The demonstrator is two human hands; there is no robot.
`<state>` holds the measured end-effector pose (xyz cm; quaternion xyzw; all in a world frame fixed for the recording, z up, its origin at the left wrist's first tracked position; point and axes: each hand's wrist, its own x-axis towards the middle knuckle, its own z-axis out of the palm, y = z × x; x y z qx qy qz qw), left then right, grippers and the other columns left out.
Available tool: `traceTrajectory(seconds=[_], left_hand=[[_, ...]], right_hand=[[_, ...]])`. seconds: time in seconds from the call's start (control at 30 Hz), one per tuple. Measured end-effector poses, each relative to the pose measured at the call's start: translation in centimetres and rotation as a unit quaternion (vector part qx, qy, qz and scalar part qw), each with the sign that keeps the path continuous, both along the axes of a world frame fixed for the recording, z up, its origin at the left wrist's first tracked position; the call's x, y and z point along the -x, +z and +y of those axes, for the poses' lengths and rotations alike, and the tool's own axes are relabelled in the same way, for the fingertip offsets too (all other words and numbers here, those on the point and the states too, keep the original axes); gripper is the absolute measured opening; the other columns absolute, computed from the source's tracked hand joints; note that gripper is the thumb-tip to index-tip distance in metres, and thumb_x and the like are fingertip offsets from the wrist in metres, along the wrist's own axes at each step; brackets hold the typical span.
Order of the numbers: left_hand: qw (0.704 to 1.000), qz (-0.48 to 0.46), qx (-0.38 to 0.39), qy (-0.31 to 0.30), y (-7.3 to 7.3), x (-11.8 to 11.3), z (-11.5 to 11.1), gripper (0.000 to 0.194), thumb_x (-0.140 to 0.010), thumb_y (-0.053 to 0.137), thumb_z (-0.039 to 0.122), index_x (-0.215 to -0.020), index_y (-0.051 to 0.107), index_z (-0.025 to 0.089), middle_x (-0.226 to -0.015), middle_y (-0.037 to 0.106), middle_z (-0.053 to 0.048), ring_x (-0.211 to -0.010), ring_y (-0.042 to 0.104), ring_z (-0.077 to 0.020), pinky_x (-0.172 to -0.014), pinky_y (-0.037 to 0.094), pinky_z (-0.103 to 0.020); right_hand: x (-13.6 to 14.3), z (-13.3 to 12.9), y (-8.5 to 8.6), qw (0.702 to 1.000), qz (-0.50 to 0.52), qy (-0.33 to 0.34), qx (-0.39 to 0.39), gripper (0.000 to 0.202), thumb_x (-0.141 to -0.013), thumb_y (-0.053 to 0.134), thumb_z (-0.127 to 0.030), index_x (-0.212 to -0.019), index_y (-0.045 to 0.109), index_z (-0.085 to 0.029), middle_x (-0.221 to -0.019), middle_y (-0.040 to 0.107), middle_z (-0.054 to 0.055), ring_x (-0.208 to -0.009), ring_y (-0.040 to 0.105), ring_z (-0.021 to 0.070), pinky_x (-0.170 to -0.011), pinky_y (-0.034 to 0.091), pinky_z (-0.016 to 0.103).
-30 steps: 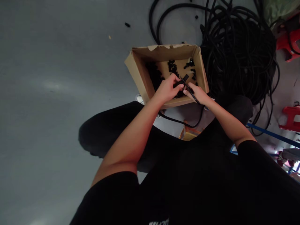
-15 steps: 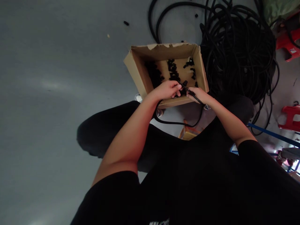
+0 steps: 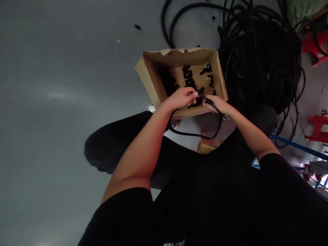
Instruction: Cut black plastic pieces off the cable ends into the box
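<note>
Below your hands, the black cable (image 3: 208, 137) sags in a loop. Your right hand (image 3: 215, 101) clasps it, apparently for steadiness; whether your left hand (image 3: 180, 97) grips it too, I can't tell. Beneath, the cardboard box (image 3: 179, 58) sits where it can catch black pieces (image 3: 189, 77); beyond lies tangled cable (image 3: 258, 58).

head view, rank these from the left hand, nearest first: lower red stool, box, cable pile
Nearest to the left hand first:
1. box: right beneath the hand
2. cable pile: on the floor, just right of the box
3. lower red stool: at the far right edge, beyond the pile
</note>
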<state>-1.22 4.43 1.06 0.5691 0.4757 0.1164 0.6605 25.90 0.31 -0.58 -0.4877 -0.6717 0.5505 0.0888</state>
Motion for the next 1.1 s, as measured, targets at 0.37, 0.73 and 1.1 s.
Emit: traceTrajectory(seconds=[0.37,0.73,1.1], left_hand=[[0.997,-0.062,-0.016,-0.041,-1.5,0.2,0.2,0.044,-0.126,0.071,0.046,-0.091,0.064,0.021,-0.081,0.073,-0.003,-0.064,0.058,-0.0134,-0.062,0.044,-0.021],[0.998,-0.063,-0.014,-0.026,-1.9,0.1,0.3,0.044,-0.122,0.075,0.051,-0.091,0.062,0.023,-0.080,0.070,-0.001,-0.063,0.056,-0.0135,-0.062,0.043,-0.023],[0.997,-0.047,-0.047,-0.048,-3.0,0.5,0.5,0.045,-0.126,0.067,0.054,-0.093,0.066,0.023,-0.081,0.072,-0.002,-0.067,0.058,-0.0161,-0.065,0.044,-0.024]], right_hand=[[-0.5,0.8,-2.0,0.996,0.084,-0.006,-0.013,0.036,-0.097,0.075,-0.053,-0.109,0.070,-0.020,-0.094,0.068,0.001,-0.088,0.062,0.0185,-0.086,0.050,0.032],[0.3,0.6,0.6,0.998,0.055,-0.020,0.020,0.061,-0.098,0.074,-0.080,-0.108,0.070,-0.019,-0.081,0.059,-0.002,-0.078,0.061,0.0187,-0.072,0.045,0.029],[0.1,0.5,1.1,0.999,0.016,-0.020,0.020,0.070,-0.099,0.074,-0.088,-0.106,0.072,-0.019,-0.077,0.060,-0.002,-0.075,0.063,0.0192,-0.072,0.044,0.030]])
